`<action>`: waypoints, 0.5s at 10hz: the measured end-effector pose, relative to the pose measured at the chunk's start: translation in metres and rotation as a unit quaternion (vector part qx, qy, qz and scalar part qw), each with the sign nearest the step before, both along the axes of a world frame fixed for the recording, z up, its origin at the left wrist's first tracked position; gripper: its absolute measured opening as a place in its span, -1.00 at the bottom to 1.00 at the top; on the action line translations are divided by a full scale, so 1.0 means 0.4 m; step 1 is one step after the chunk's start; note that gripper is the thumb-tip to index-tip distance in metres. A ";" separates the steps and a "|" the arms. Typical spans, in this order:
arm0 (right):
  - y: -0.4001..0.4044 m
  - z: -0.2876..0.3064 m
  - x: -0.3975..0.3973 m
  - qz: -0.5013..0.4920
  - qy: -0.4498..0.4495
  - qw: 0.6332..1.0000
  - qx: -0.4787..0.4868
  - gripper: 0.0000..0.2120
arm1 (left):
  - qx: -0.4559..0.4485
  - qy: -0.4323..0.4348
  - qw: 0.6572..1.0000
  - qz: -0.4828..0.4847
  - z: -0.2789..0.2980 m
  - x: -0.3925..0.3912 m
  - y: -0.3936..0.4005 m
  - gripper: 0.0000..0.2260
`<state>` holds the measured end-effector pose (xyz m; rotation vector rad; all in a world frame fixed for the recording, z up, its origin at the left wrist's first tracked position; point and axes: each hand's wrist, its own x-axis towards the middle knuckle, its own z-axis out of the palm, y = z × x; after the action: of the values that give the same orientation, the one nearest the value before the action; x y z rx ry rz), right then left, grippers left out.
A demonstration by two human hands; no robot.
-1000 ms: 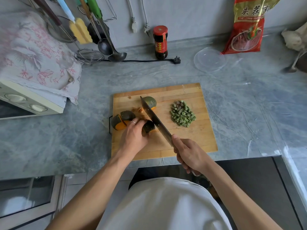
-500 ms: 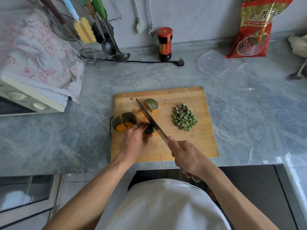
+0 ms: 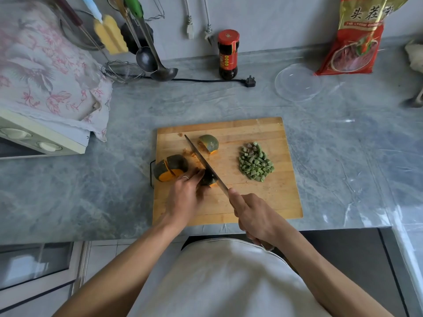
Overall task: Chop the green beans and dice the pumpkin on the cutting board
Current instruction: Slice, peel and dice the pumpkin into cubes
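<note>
Here we see our right hand [image 3: 256, 216] wrapped round the handle of a long steel-bladed knife [image 3: 207, 167], while our left hand [image 3: 184, 197] grips a small dark-green, orange-fleshed pumpkin piece [image 3: 209, 179] under the blade. Both sit on the rectangular wooden cutting board [image 3: 263, 202]. A larger sliced pumpkin wedge [image 3: 170, 167] lies left, another small pumpkin chunk [image 3: 208, 144] farther off, and a heap of chopped green beans [image 3: 255, 162] right, all on the grey marbled surface [image 3: 343, 156].
</note>
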<state>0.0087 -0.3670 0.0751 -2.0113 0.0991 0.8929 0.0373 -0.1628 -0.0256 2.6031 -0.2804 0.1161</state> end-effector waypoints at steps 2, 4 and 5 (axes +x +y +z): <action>-0.004 0.002 0.001 -0.023 0.003 1.000 0.010 -0.54 | 0.013 0.029 0.999 0.016 0.012 -0.001 -0.003 -0.62; -0.002 -0.007 -0.020 -0.002 -0.010 1.000 -0.004 -0.55 | 0.007 0.036 0.999 0.000 0.010 0.000 0.005 -0.62; 0.026 -0.034 -0.007 -0.015 -0.018 1.000 -0.014 -0.43 | -0.006 0.024 1.000 0.015 -0.001 0.004 0.001 -0.64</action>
<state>0.0058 -0.3565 0.0615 -2.0459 0.1211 0.8401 0.0387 -0.1623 -0.0260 2.5944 -0.2237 0.0639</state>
